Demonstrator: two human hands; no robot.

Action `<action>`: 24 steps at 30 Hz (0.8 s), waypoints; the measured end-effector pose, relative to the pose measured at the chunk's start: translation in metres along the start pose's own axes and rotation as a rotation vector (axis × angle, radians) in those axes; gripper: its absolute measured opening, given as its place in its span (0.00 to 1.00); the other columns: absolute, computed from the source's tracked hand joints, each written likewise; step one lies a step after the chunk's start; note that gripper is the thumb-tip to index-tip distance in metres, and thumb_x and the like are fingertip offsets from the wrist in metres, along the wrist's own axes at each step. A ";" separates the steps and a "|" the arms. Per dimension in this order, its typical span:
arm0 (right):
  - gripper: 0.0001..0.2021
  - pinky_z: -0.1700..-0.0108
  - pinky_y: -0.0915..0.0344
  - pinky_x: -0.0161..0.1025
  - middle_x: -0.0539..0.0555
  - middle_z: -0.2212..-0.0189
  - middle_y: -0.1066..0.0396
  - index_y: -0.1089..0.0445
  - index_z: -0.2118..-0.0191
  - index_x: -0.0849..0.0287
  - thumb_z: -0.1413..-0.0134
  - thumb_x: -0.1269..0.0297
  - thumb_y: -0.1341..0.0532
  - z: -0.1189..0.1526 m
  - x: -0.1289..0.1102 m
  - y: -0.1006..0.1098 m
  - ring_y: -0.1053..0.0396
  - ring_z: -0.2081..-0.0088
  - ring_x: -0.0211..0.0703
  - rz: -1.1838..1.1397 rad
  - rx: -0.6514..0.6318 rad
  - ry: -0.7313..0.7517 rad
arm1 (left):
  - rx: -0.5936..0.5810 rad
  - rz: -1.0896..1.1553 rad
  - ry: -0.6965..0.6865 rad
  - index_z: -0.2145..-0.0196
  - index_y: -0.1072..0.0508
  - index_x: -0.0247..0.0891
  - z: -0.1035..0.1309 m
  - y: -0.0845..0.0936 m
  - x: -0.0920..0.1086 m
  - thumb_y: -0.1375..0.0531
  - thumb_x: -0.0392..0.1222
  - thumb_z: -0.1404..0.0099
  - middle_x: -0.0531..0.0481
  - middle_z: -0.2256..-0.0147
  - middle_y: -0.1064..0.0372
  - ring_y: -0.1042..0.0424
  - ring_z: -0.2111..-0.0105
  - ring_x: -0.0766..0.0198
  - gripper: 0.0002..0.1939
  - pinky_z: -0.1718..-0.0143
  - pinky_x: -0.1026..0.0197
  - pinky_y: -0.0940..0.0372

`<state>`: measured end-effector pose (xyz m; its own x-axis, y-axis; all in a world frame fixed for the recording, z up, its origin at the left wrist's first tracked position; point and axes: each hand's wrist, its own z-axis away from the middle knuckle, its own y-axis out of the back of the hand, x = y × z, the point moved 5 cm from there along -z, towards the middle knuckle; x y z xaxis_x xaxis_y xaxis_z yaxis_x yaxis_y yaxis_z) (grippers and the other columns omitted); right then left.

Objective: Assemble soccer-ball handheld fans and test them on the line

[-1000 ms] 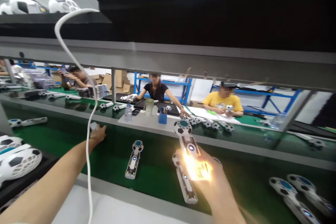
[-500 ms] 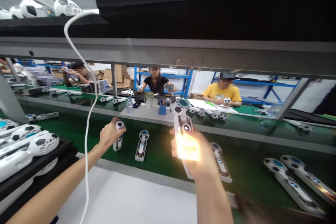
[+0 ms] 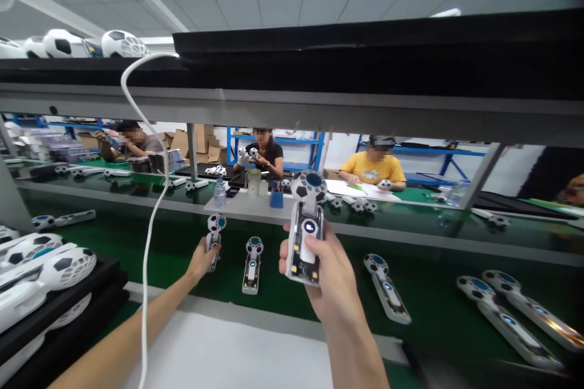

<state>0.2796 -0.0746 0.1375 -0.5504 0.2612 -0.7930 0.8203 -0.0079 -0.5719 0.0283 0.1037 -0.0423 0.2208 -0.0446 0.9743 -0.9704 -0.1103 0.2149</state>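
My right hand (image 3: 326, 261) is wrapped round the handle of a handheld fan (image 3: 306, 219) with a soccer-ball-patterned head, held upright above the green belt. Its thumb lies on the handle just below a small lit round display. Further left, my left hand (image 3: 203, 260) grips the handle of a second handheld fan (image 3: 215, 226), with the ball head up. Between the hands, a third fan (image 3: 252, 264) lies face up on the green belt (image 3: 173, 255). Another fan (image 3: 387, 289) lies right of my right hand, its display lit.
Two more fans (image 3: 506, 316) lie at the far right. Stacked black trays (image 3: 104, 279) hold several fans at left. A white cable (image 3: 148, 231) hangs from the black overhead shelf (image 3: 365, 67). White paper (image 3: 228, 346) lies in front. Several co-workers sit opposite.
The bright orange glow on the right-hand fan has gone out, and its handle now shows plainly. My left hand now holds its fan by the handle, below the head. The view has tilted up.
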 end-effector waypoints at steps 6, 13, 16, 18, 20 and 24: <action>0.18 0.76 0.34 0.36 0.51 0.72 0.27 0.35 0.51 0.55 0.48 0.62 0.37 0.007 -0.002 -0.008 0.30 0.77 0.41 0.061 -0.070 -0.021 | -0.074 0.394 0.007 0.50 0.40 0.43 0.040 -0.007 0.067 0.41 0.52 0.35 0.53 0.67 0.31 0.30 0.73 0.65 0.20 0.74 0.61 0.31; 0.21 0.72 0.33 0.36 0.54 0.71 0.26 0.33 0.49 0.57 0.50 0.61 0.35 0.005 0.014 -0.011 0.28 0.74 0.42 0.148 -0.096 -0.130 | -0.294 0.663 0.007 0.50 0.34 0.42 0.115 0.001 0.140 0.36 0.37 0.44 0.44 0.53 0.29 0.28 0.65 0.60 0.23 0.68 0.57 0.28; 0.20 0.75 0.35 0.34 0.53 0.73 0.27 0.30 0.52 0.56 0.52 0.59 0.33 -0.001 0.025 -0.012 0.30 0.75 0.41 0.124 -0.104 -0.139 | -0.397 0.711 0.005 0.47 0.35 0.44 0.131 0.001 0.148 0.36 0.37 0.43 0.44 0.53 0.30 0.28 0.68 0.60 0.26 0.71 0.56 0.28; 0.20 0.75 0.34 0.34 0.52 0.71 0.26 0.29 0.53 0.55 0.54 0.60 0.31 -0.004 0.031 -0.011 0.29 0.74 0.41 0.094 -0.065 -0.131 | -0.451 0.724 -0.009 0.46 0.36 0.46 0.135 0.000 0.150 0.35 0.38 0.43 0.45 0.53 0.30 0.28 0.69 0.61 0.27 0.72 0.57 0.29; 0.20 0.74 0.32 0.36 0.53 0.69 0.25 0.29 0.53 0.53 0.56 0.62 0.31 -0.007 0.036 -0.009 0.28 0.73 0.42 0.072 -0.011 -0.122 | -0.498 0.728 -0.028 0.45 0.37 0.47 0.138 -0.001 0.153 0.35 0.37 0.44 0.46 0.56 0.29 0.28 0.70 0.62 0.30 0.71 0.57 0.30; 0.25 0.75 0.30 0.37 0.54 0.64 0.24 0.30 0.51 0.51 0.60 0.64 0.29 -0.011 0.040 -0.004 0.26 0.72 0.45 0.103 0.045 -0.117 | -0.568 0.711 -0.044 0.39 0.42 0.48 0.140 -0.001 0.159 0.35 0.38 0.44 0.51 0.67 0.30 0.29 0.73 0.62 0.37 0.72 0.60 0.31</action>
<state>0.2560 -0.0535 0.1098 -0.4805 0.1421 -0.8654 0.8668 -0.0729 -0.4933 0.0776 -0.0424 0.1026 -0.4556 0.0456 0.8890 -0.7792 0.4625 -0.4230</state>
